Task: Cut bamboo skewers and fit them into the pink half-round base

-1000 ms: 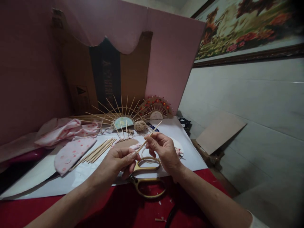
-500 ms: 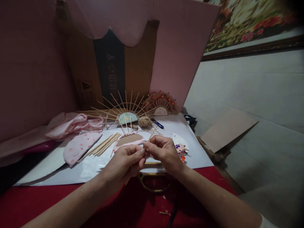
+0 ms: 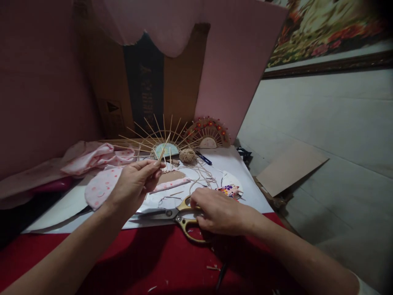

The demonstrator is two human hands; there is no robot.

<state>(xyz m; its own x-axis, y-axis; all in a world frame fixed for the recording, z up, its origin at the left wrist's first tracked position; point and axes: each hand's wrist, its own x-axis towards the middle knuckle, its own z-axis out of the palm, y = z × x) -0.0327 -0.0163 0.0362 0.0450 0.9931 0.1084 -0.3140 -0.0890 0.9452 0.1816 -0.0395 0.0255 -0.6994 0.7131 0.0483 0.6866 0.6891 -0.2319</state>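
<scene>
Pinched in my left hand [image 3: 139, 180] is a thin wooden stick [image 3: 165, 146], pointing up and away. My right hand [image 3: 216, 209] has its fingers around the gold handles of a pair of scissors [image 3: 186, 219], which lies with its blades pointing left at the front of the white sheet. Beyond the hands is a half-round cardboard piece [image 3: 172, 177] edged with pink spotted fabric, with a few sticks standing from it. Short stick pieces [image 3: 176, 193] lie in front of it. Left of my left hand is a spotted fabric half-circle [image 3: 100, 188].
A stick fan with a green centre [image 3: 167, 149], a twine ball [image 3: 187, 155], a blue cutter [image 3: 204, 158] and a red-flowered fan [image 3: 211, 133] stand or lie at the back. Crumpled pink fabric [image 3: 101, 157] is at left. Patterned fabric [image 3: 229, 191] lies right. Red cloth [image 3: 129, 262] covers the front.
The hands have parted from each other. My left hand has moved left and up with the stick; my right hand has come down onto the scissors' handles, and the scissors have shifted and spread.
</scene>
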